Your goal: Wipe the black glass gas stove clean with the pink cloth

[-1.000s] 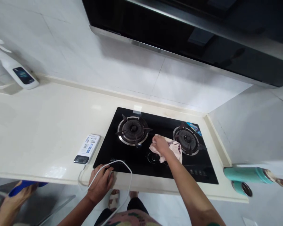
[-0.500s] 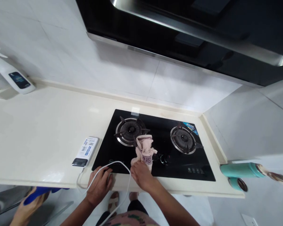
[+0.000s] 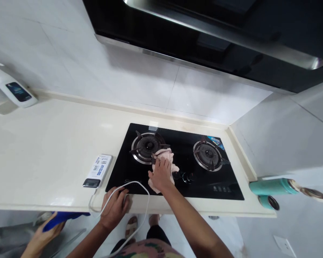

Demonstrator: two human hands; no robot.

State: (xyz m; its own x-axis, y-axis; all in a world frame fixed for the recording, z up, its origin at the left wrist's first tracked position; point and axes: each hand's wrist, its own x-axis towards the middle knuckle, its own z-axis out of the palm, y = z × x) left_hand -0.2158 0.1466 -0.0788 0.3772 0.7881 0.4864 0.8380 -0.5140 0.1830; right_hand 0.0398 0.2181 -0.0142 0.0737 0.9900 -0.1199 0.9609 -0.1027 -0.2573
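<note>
A black glass gas hob (image 3: 226, 188) with two burners is set into the cream countertop (image 3: 48, 150). My right hand (image 3: 159, 172) presses a pale pink cloth (image 3: 170, 160) flat on the glass just below the left burner (image 3: 147, 146), fingers spread over the cloth. My left hand (image 3: 113, 208) rests on the counter's front edge at the hob's near left corner, fingers curled over the edge, with a white cable (image 3: 136, 186) looping past it.
A white power bank (image 3: 98, 170) lies left of the hob. A white spray bottle (image 3: 9, 86) stands at the far left by the wall. A teal flask (image 3: 271, 186) sits at the right. A dark range hood hangs overhead. Another person's hand (image 3: 40, 234) holds something blue at lower left.
My right hand moved with the cloth from between the burners down to the hob's front edge, then back up toward the left burner. My left hand stayed put.
</note>
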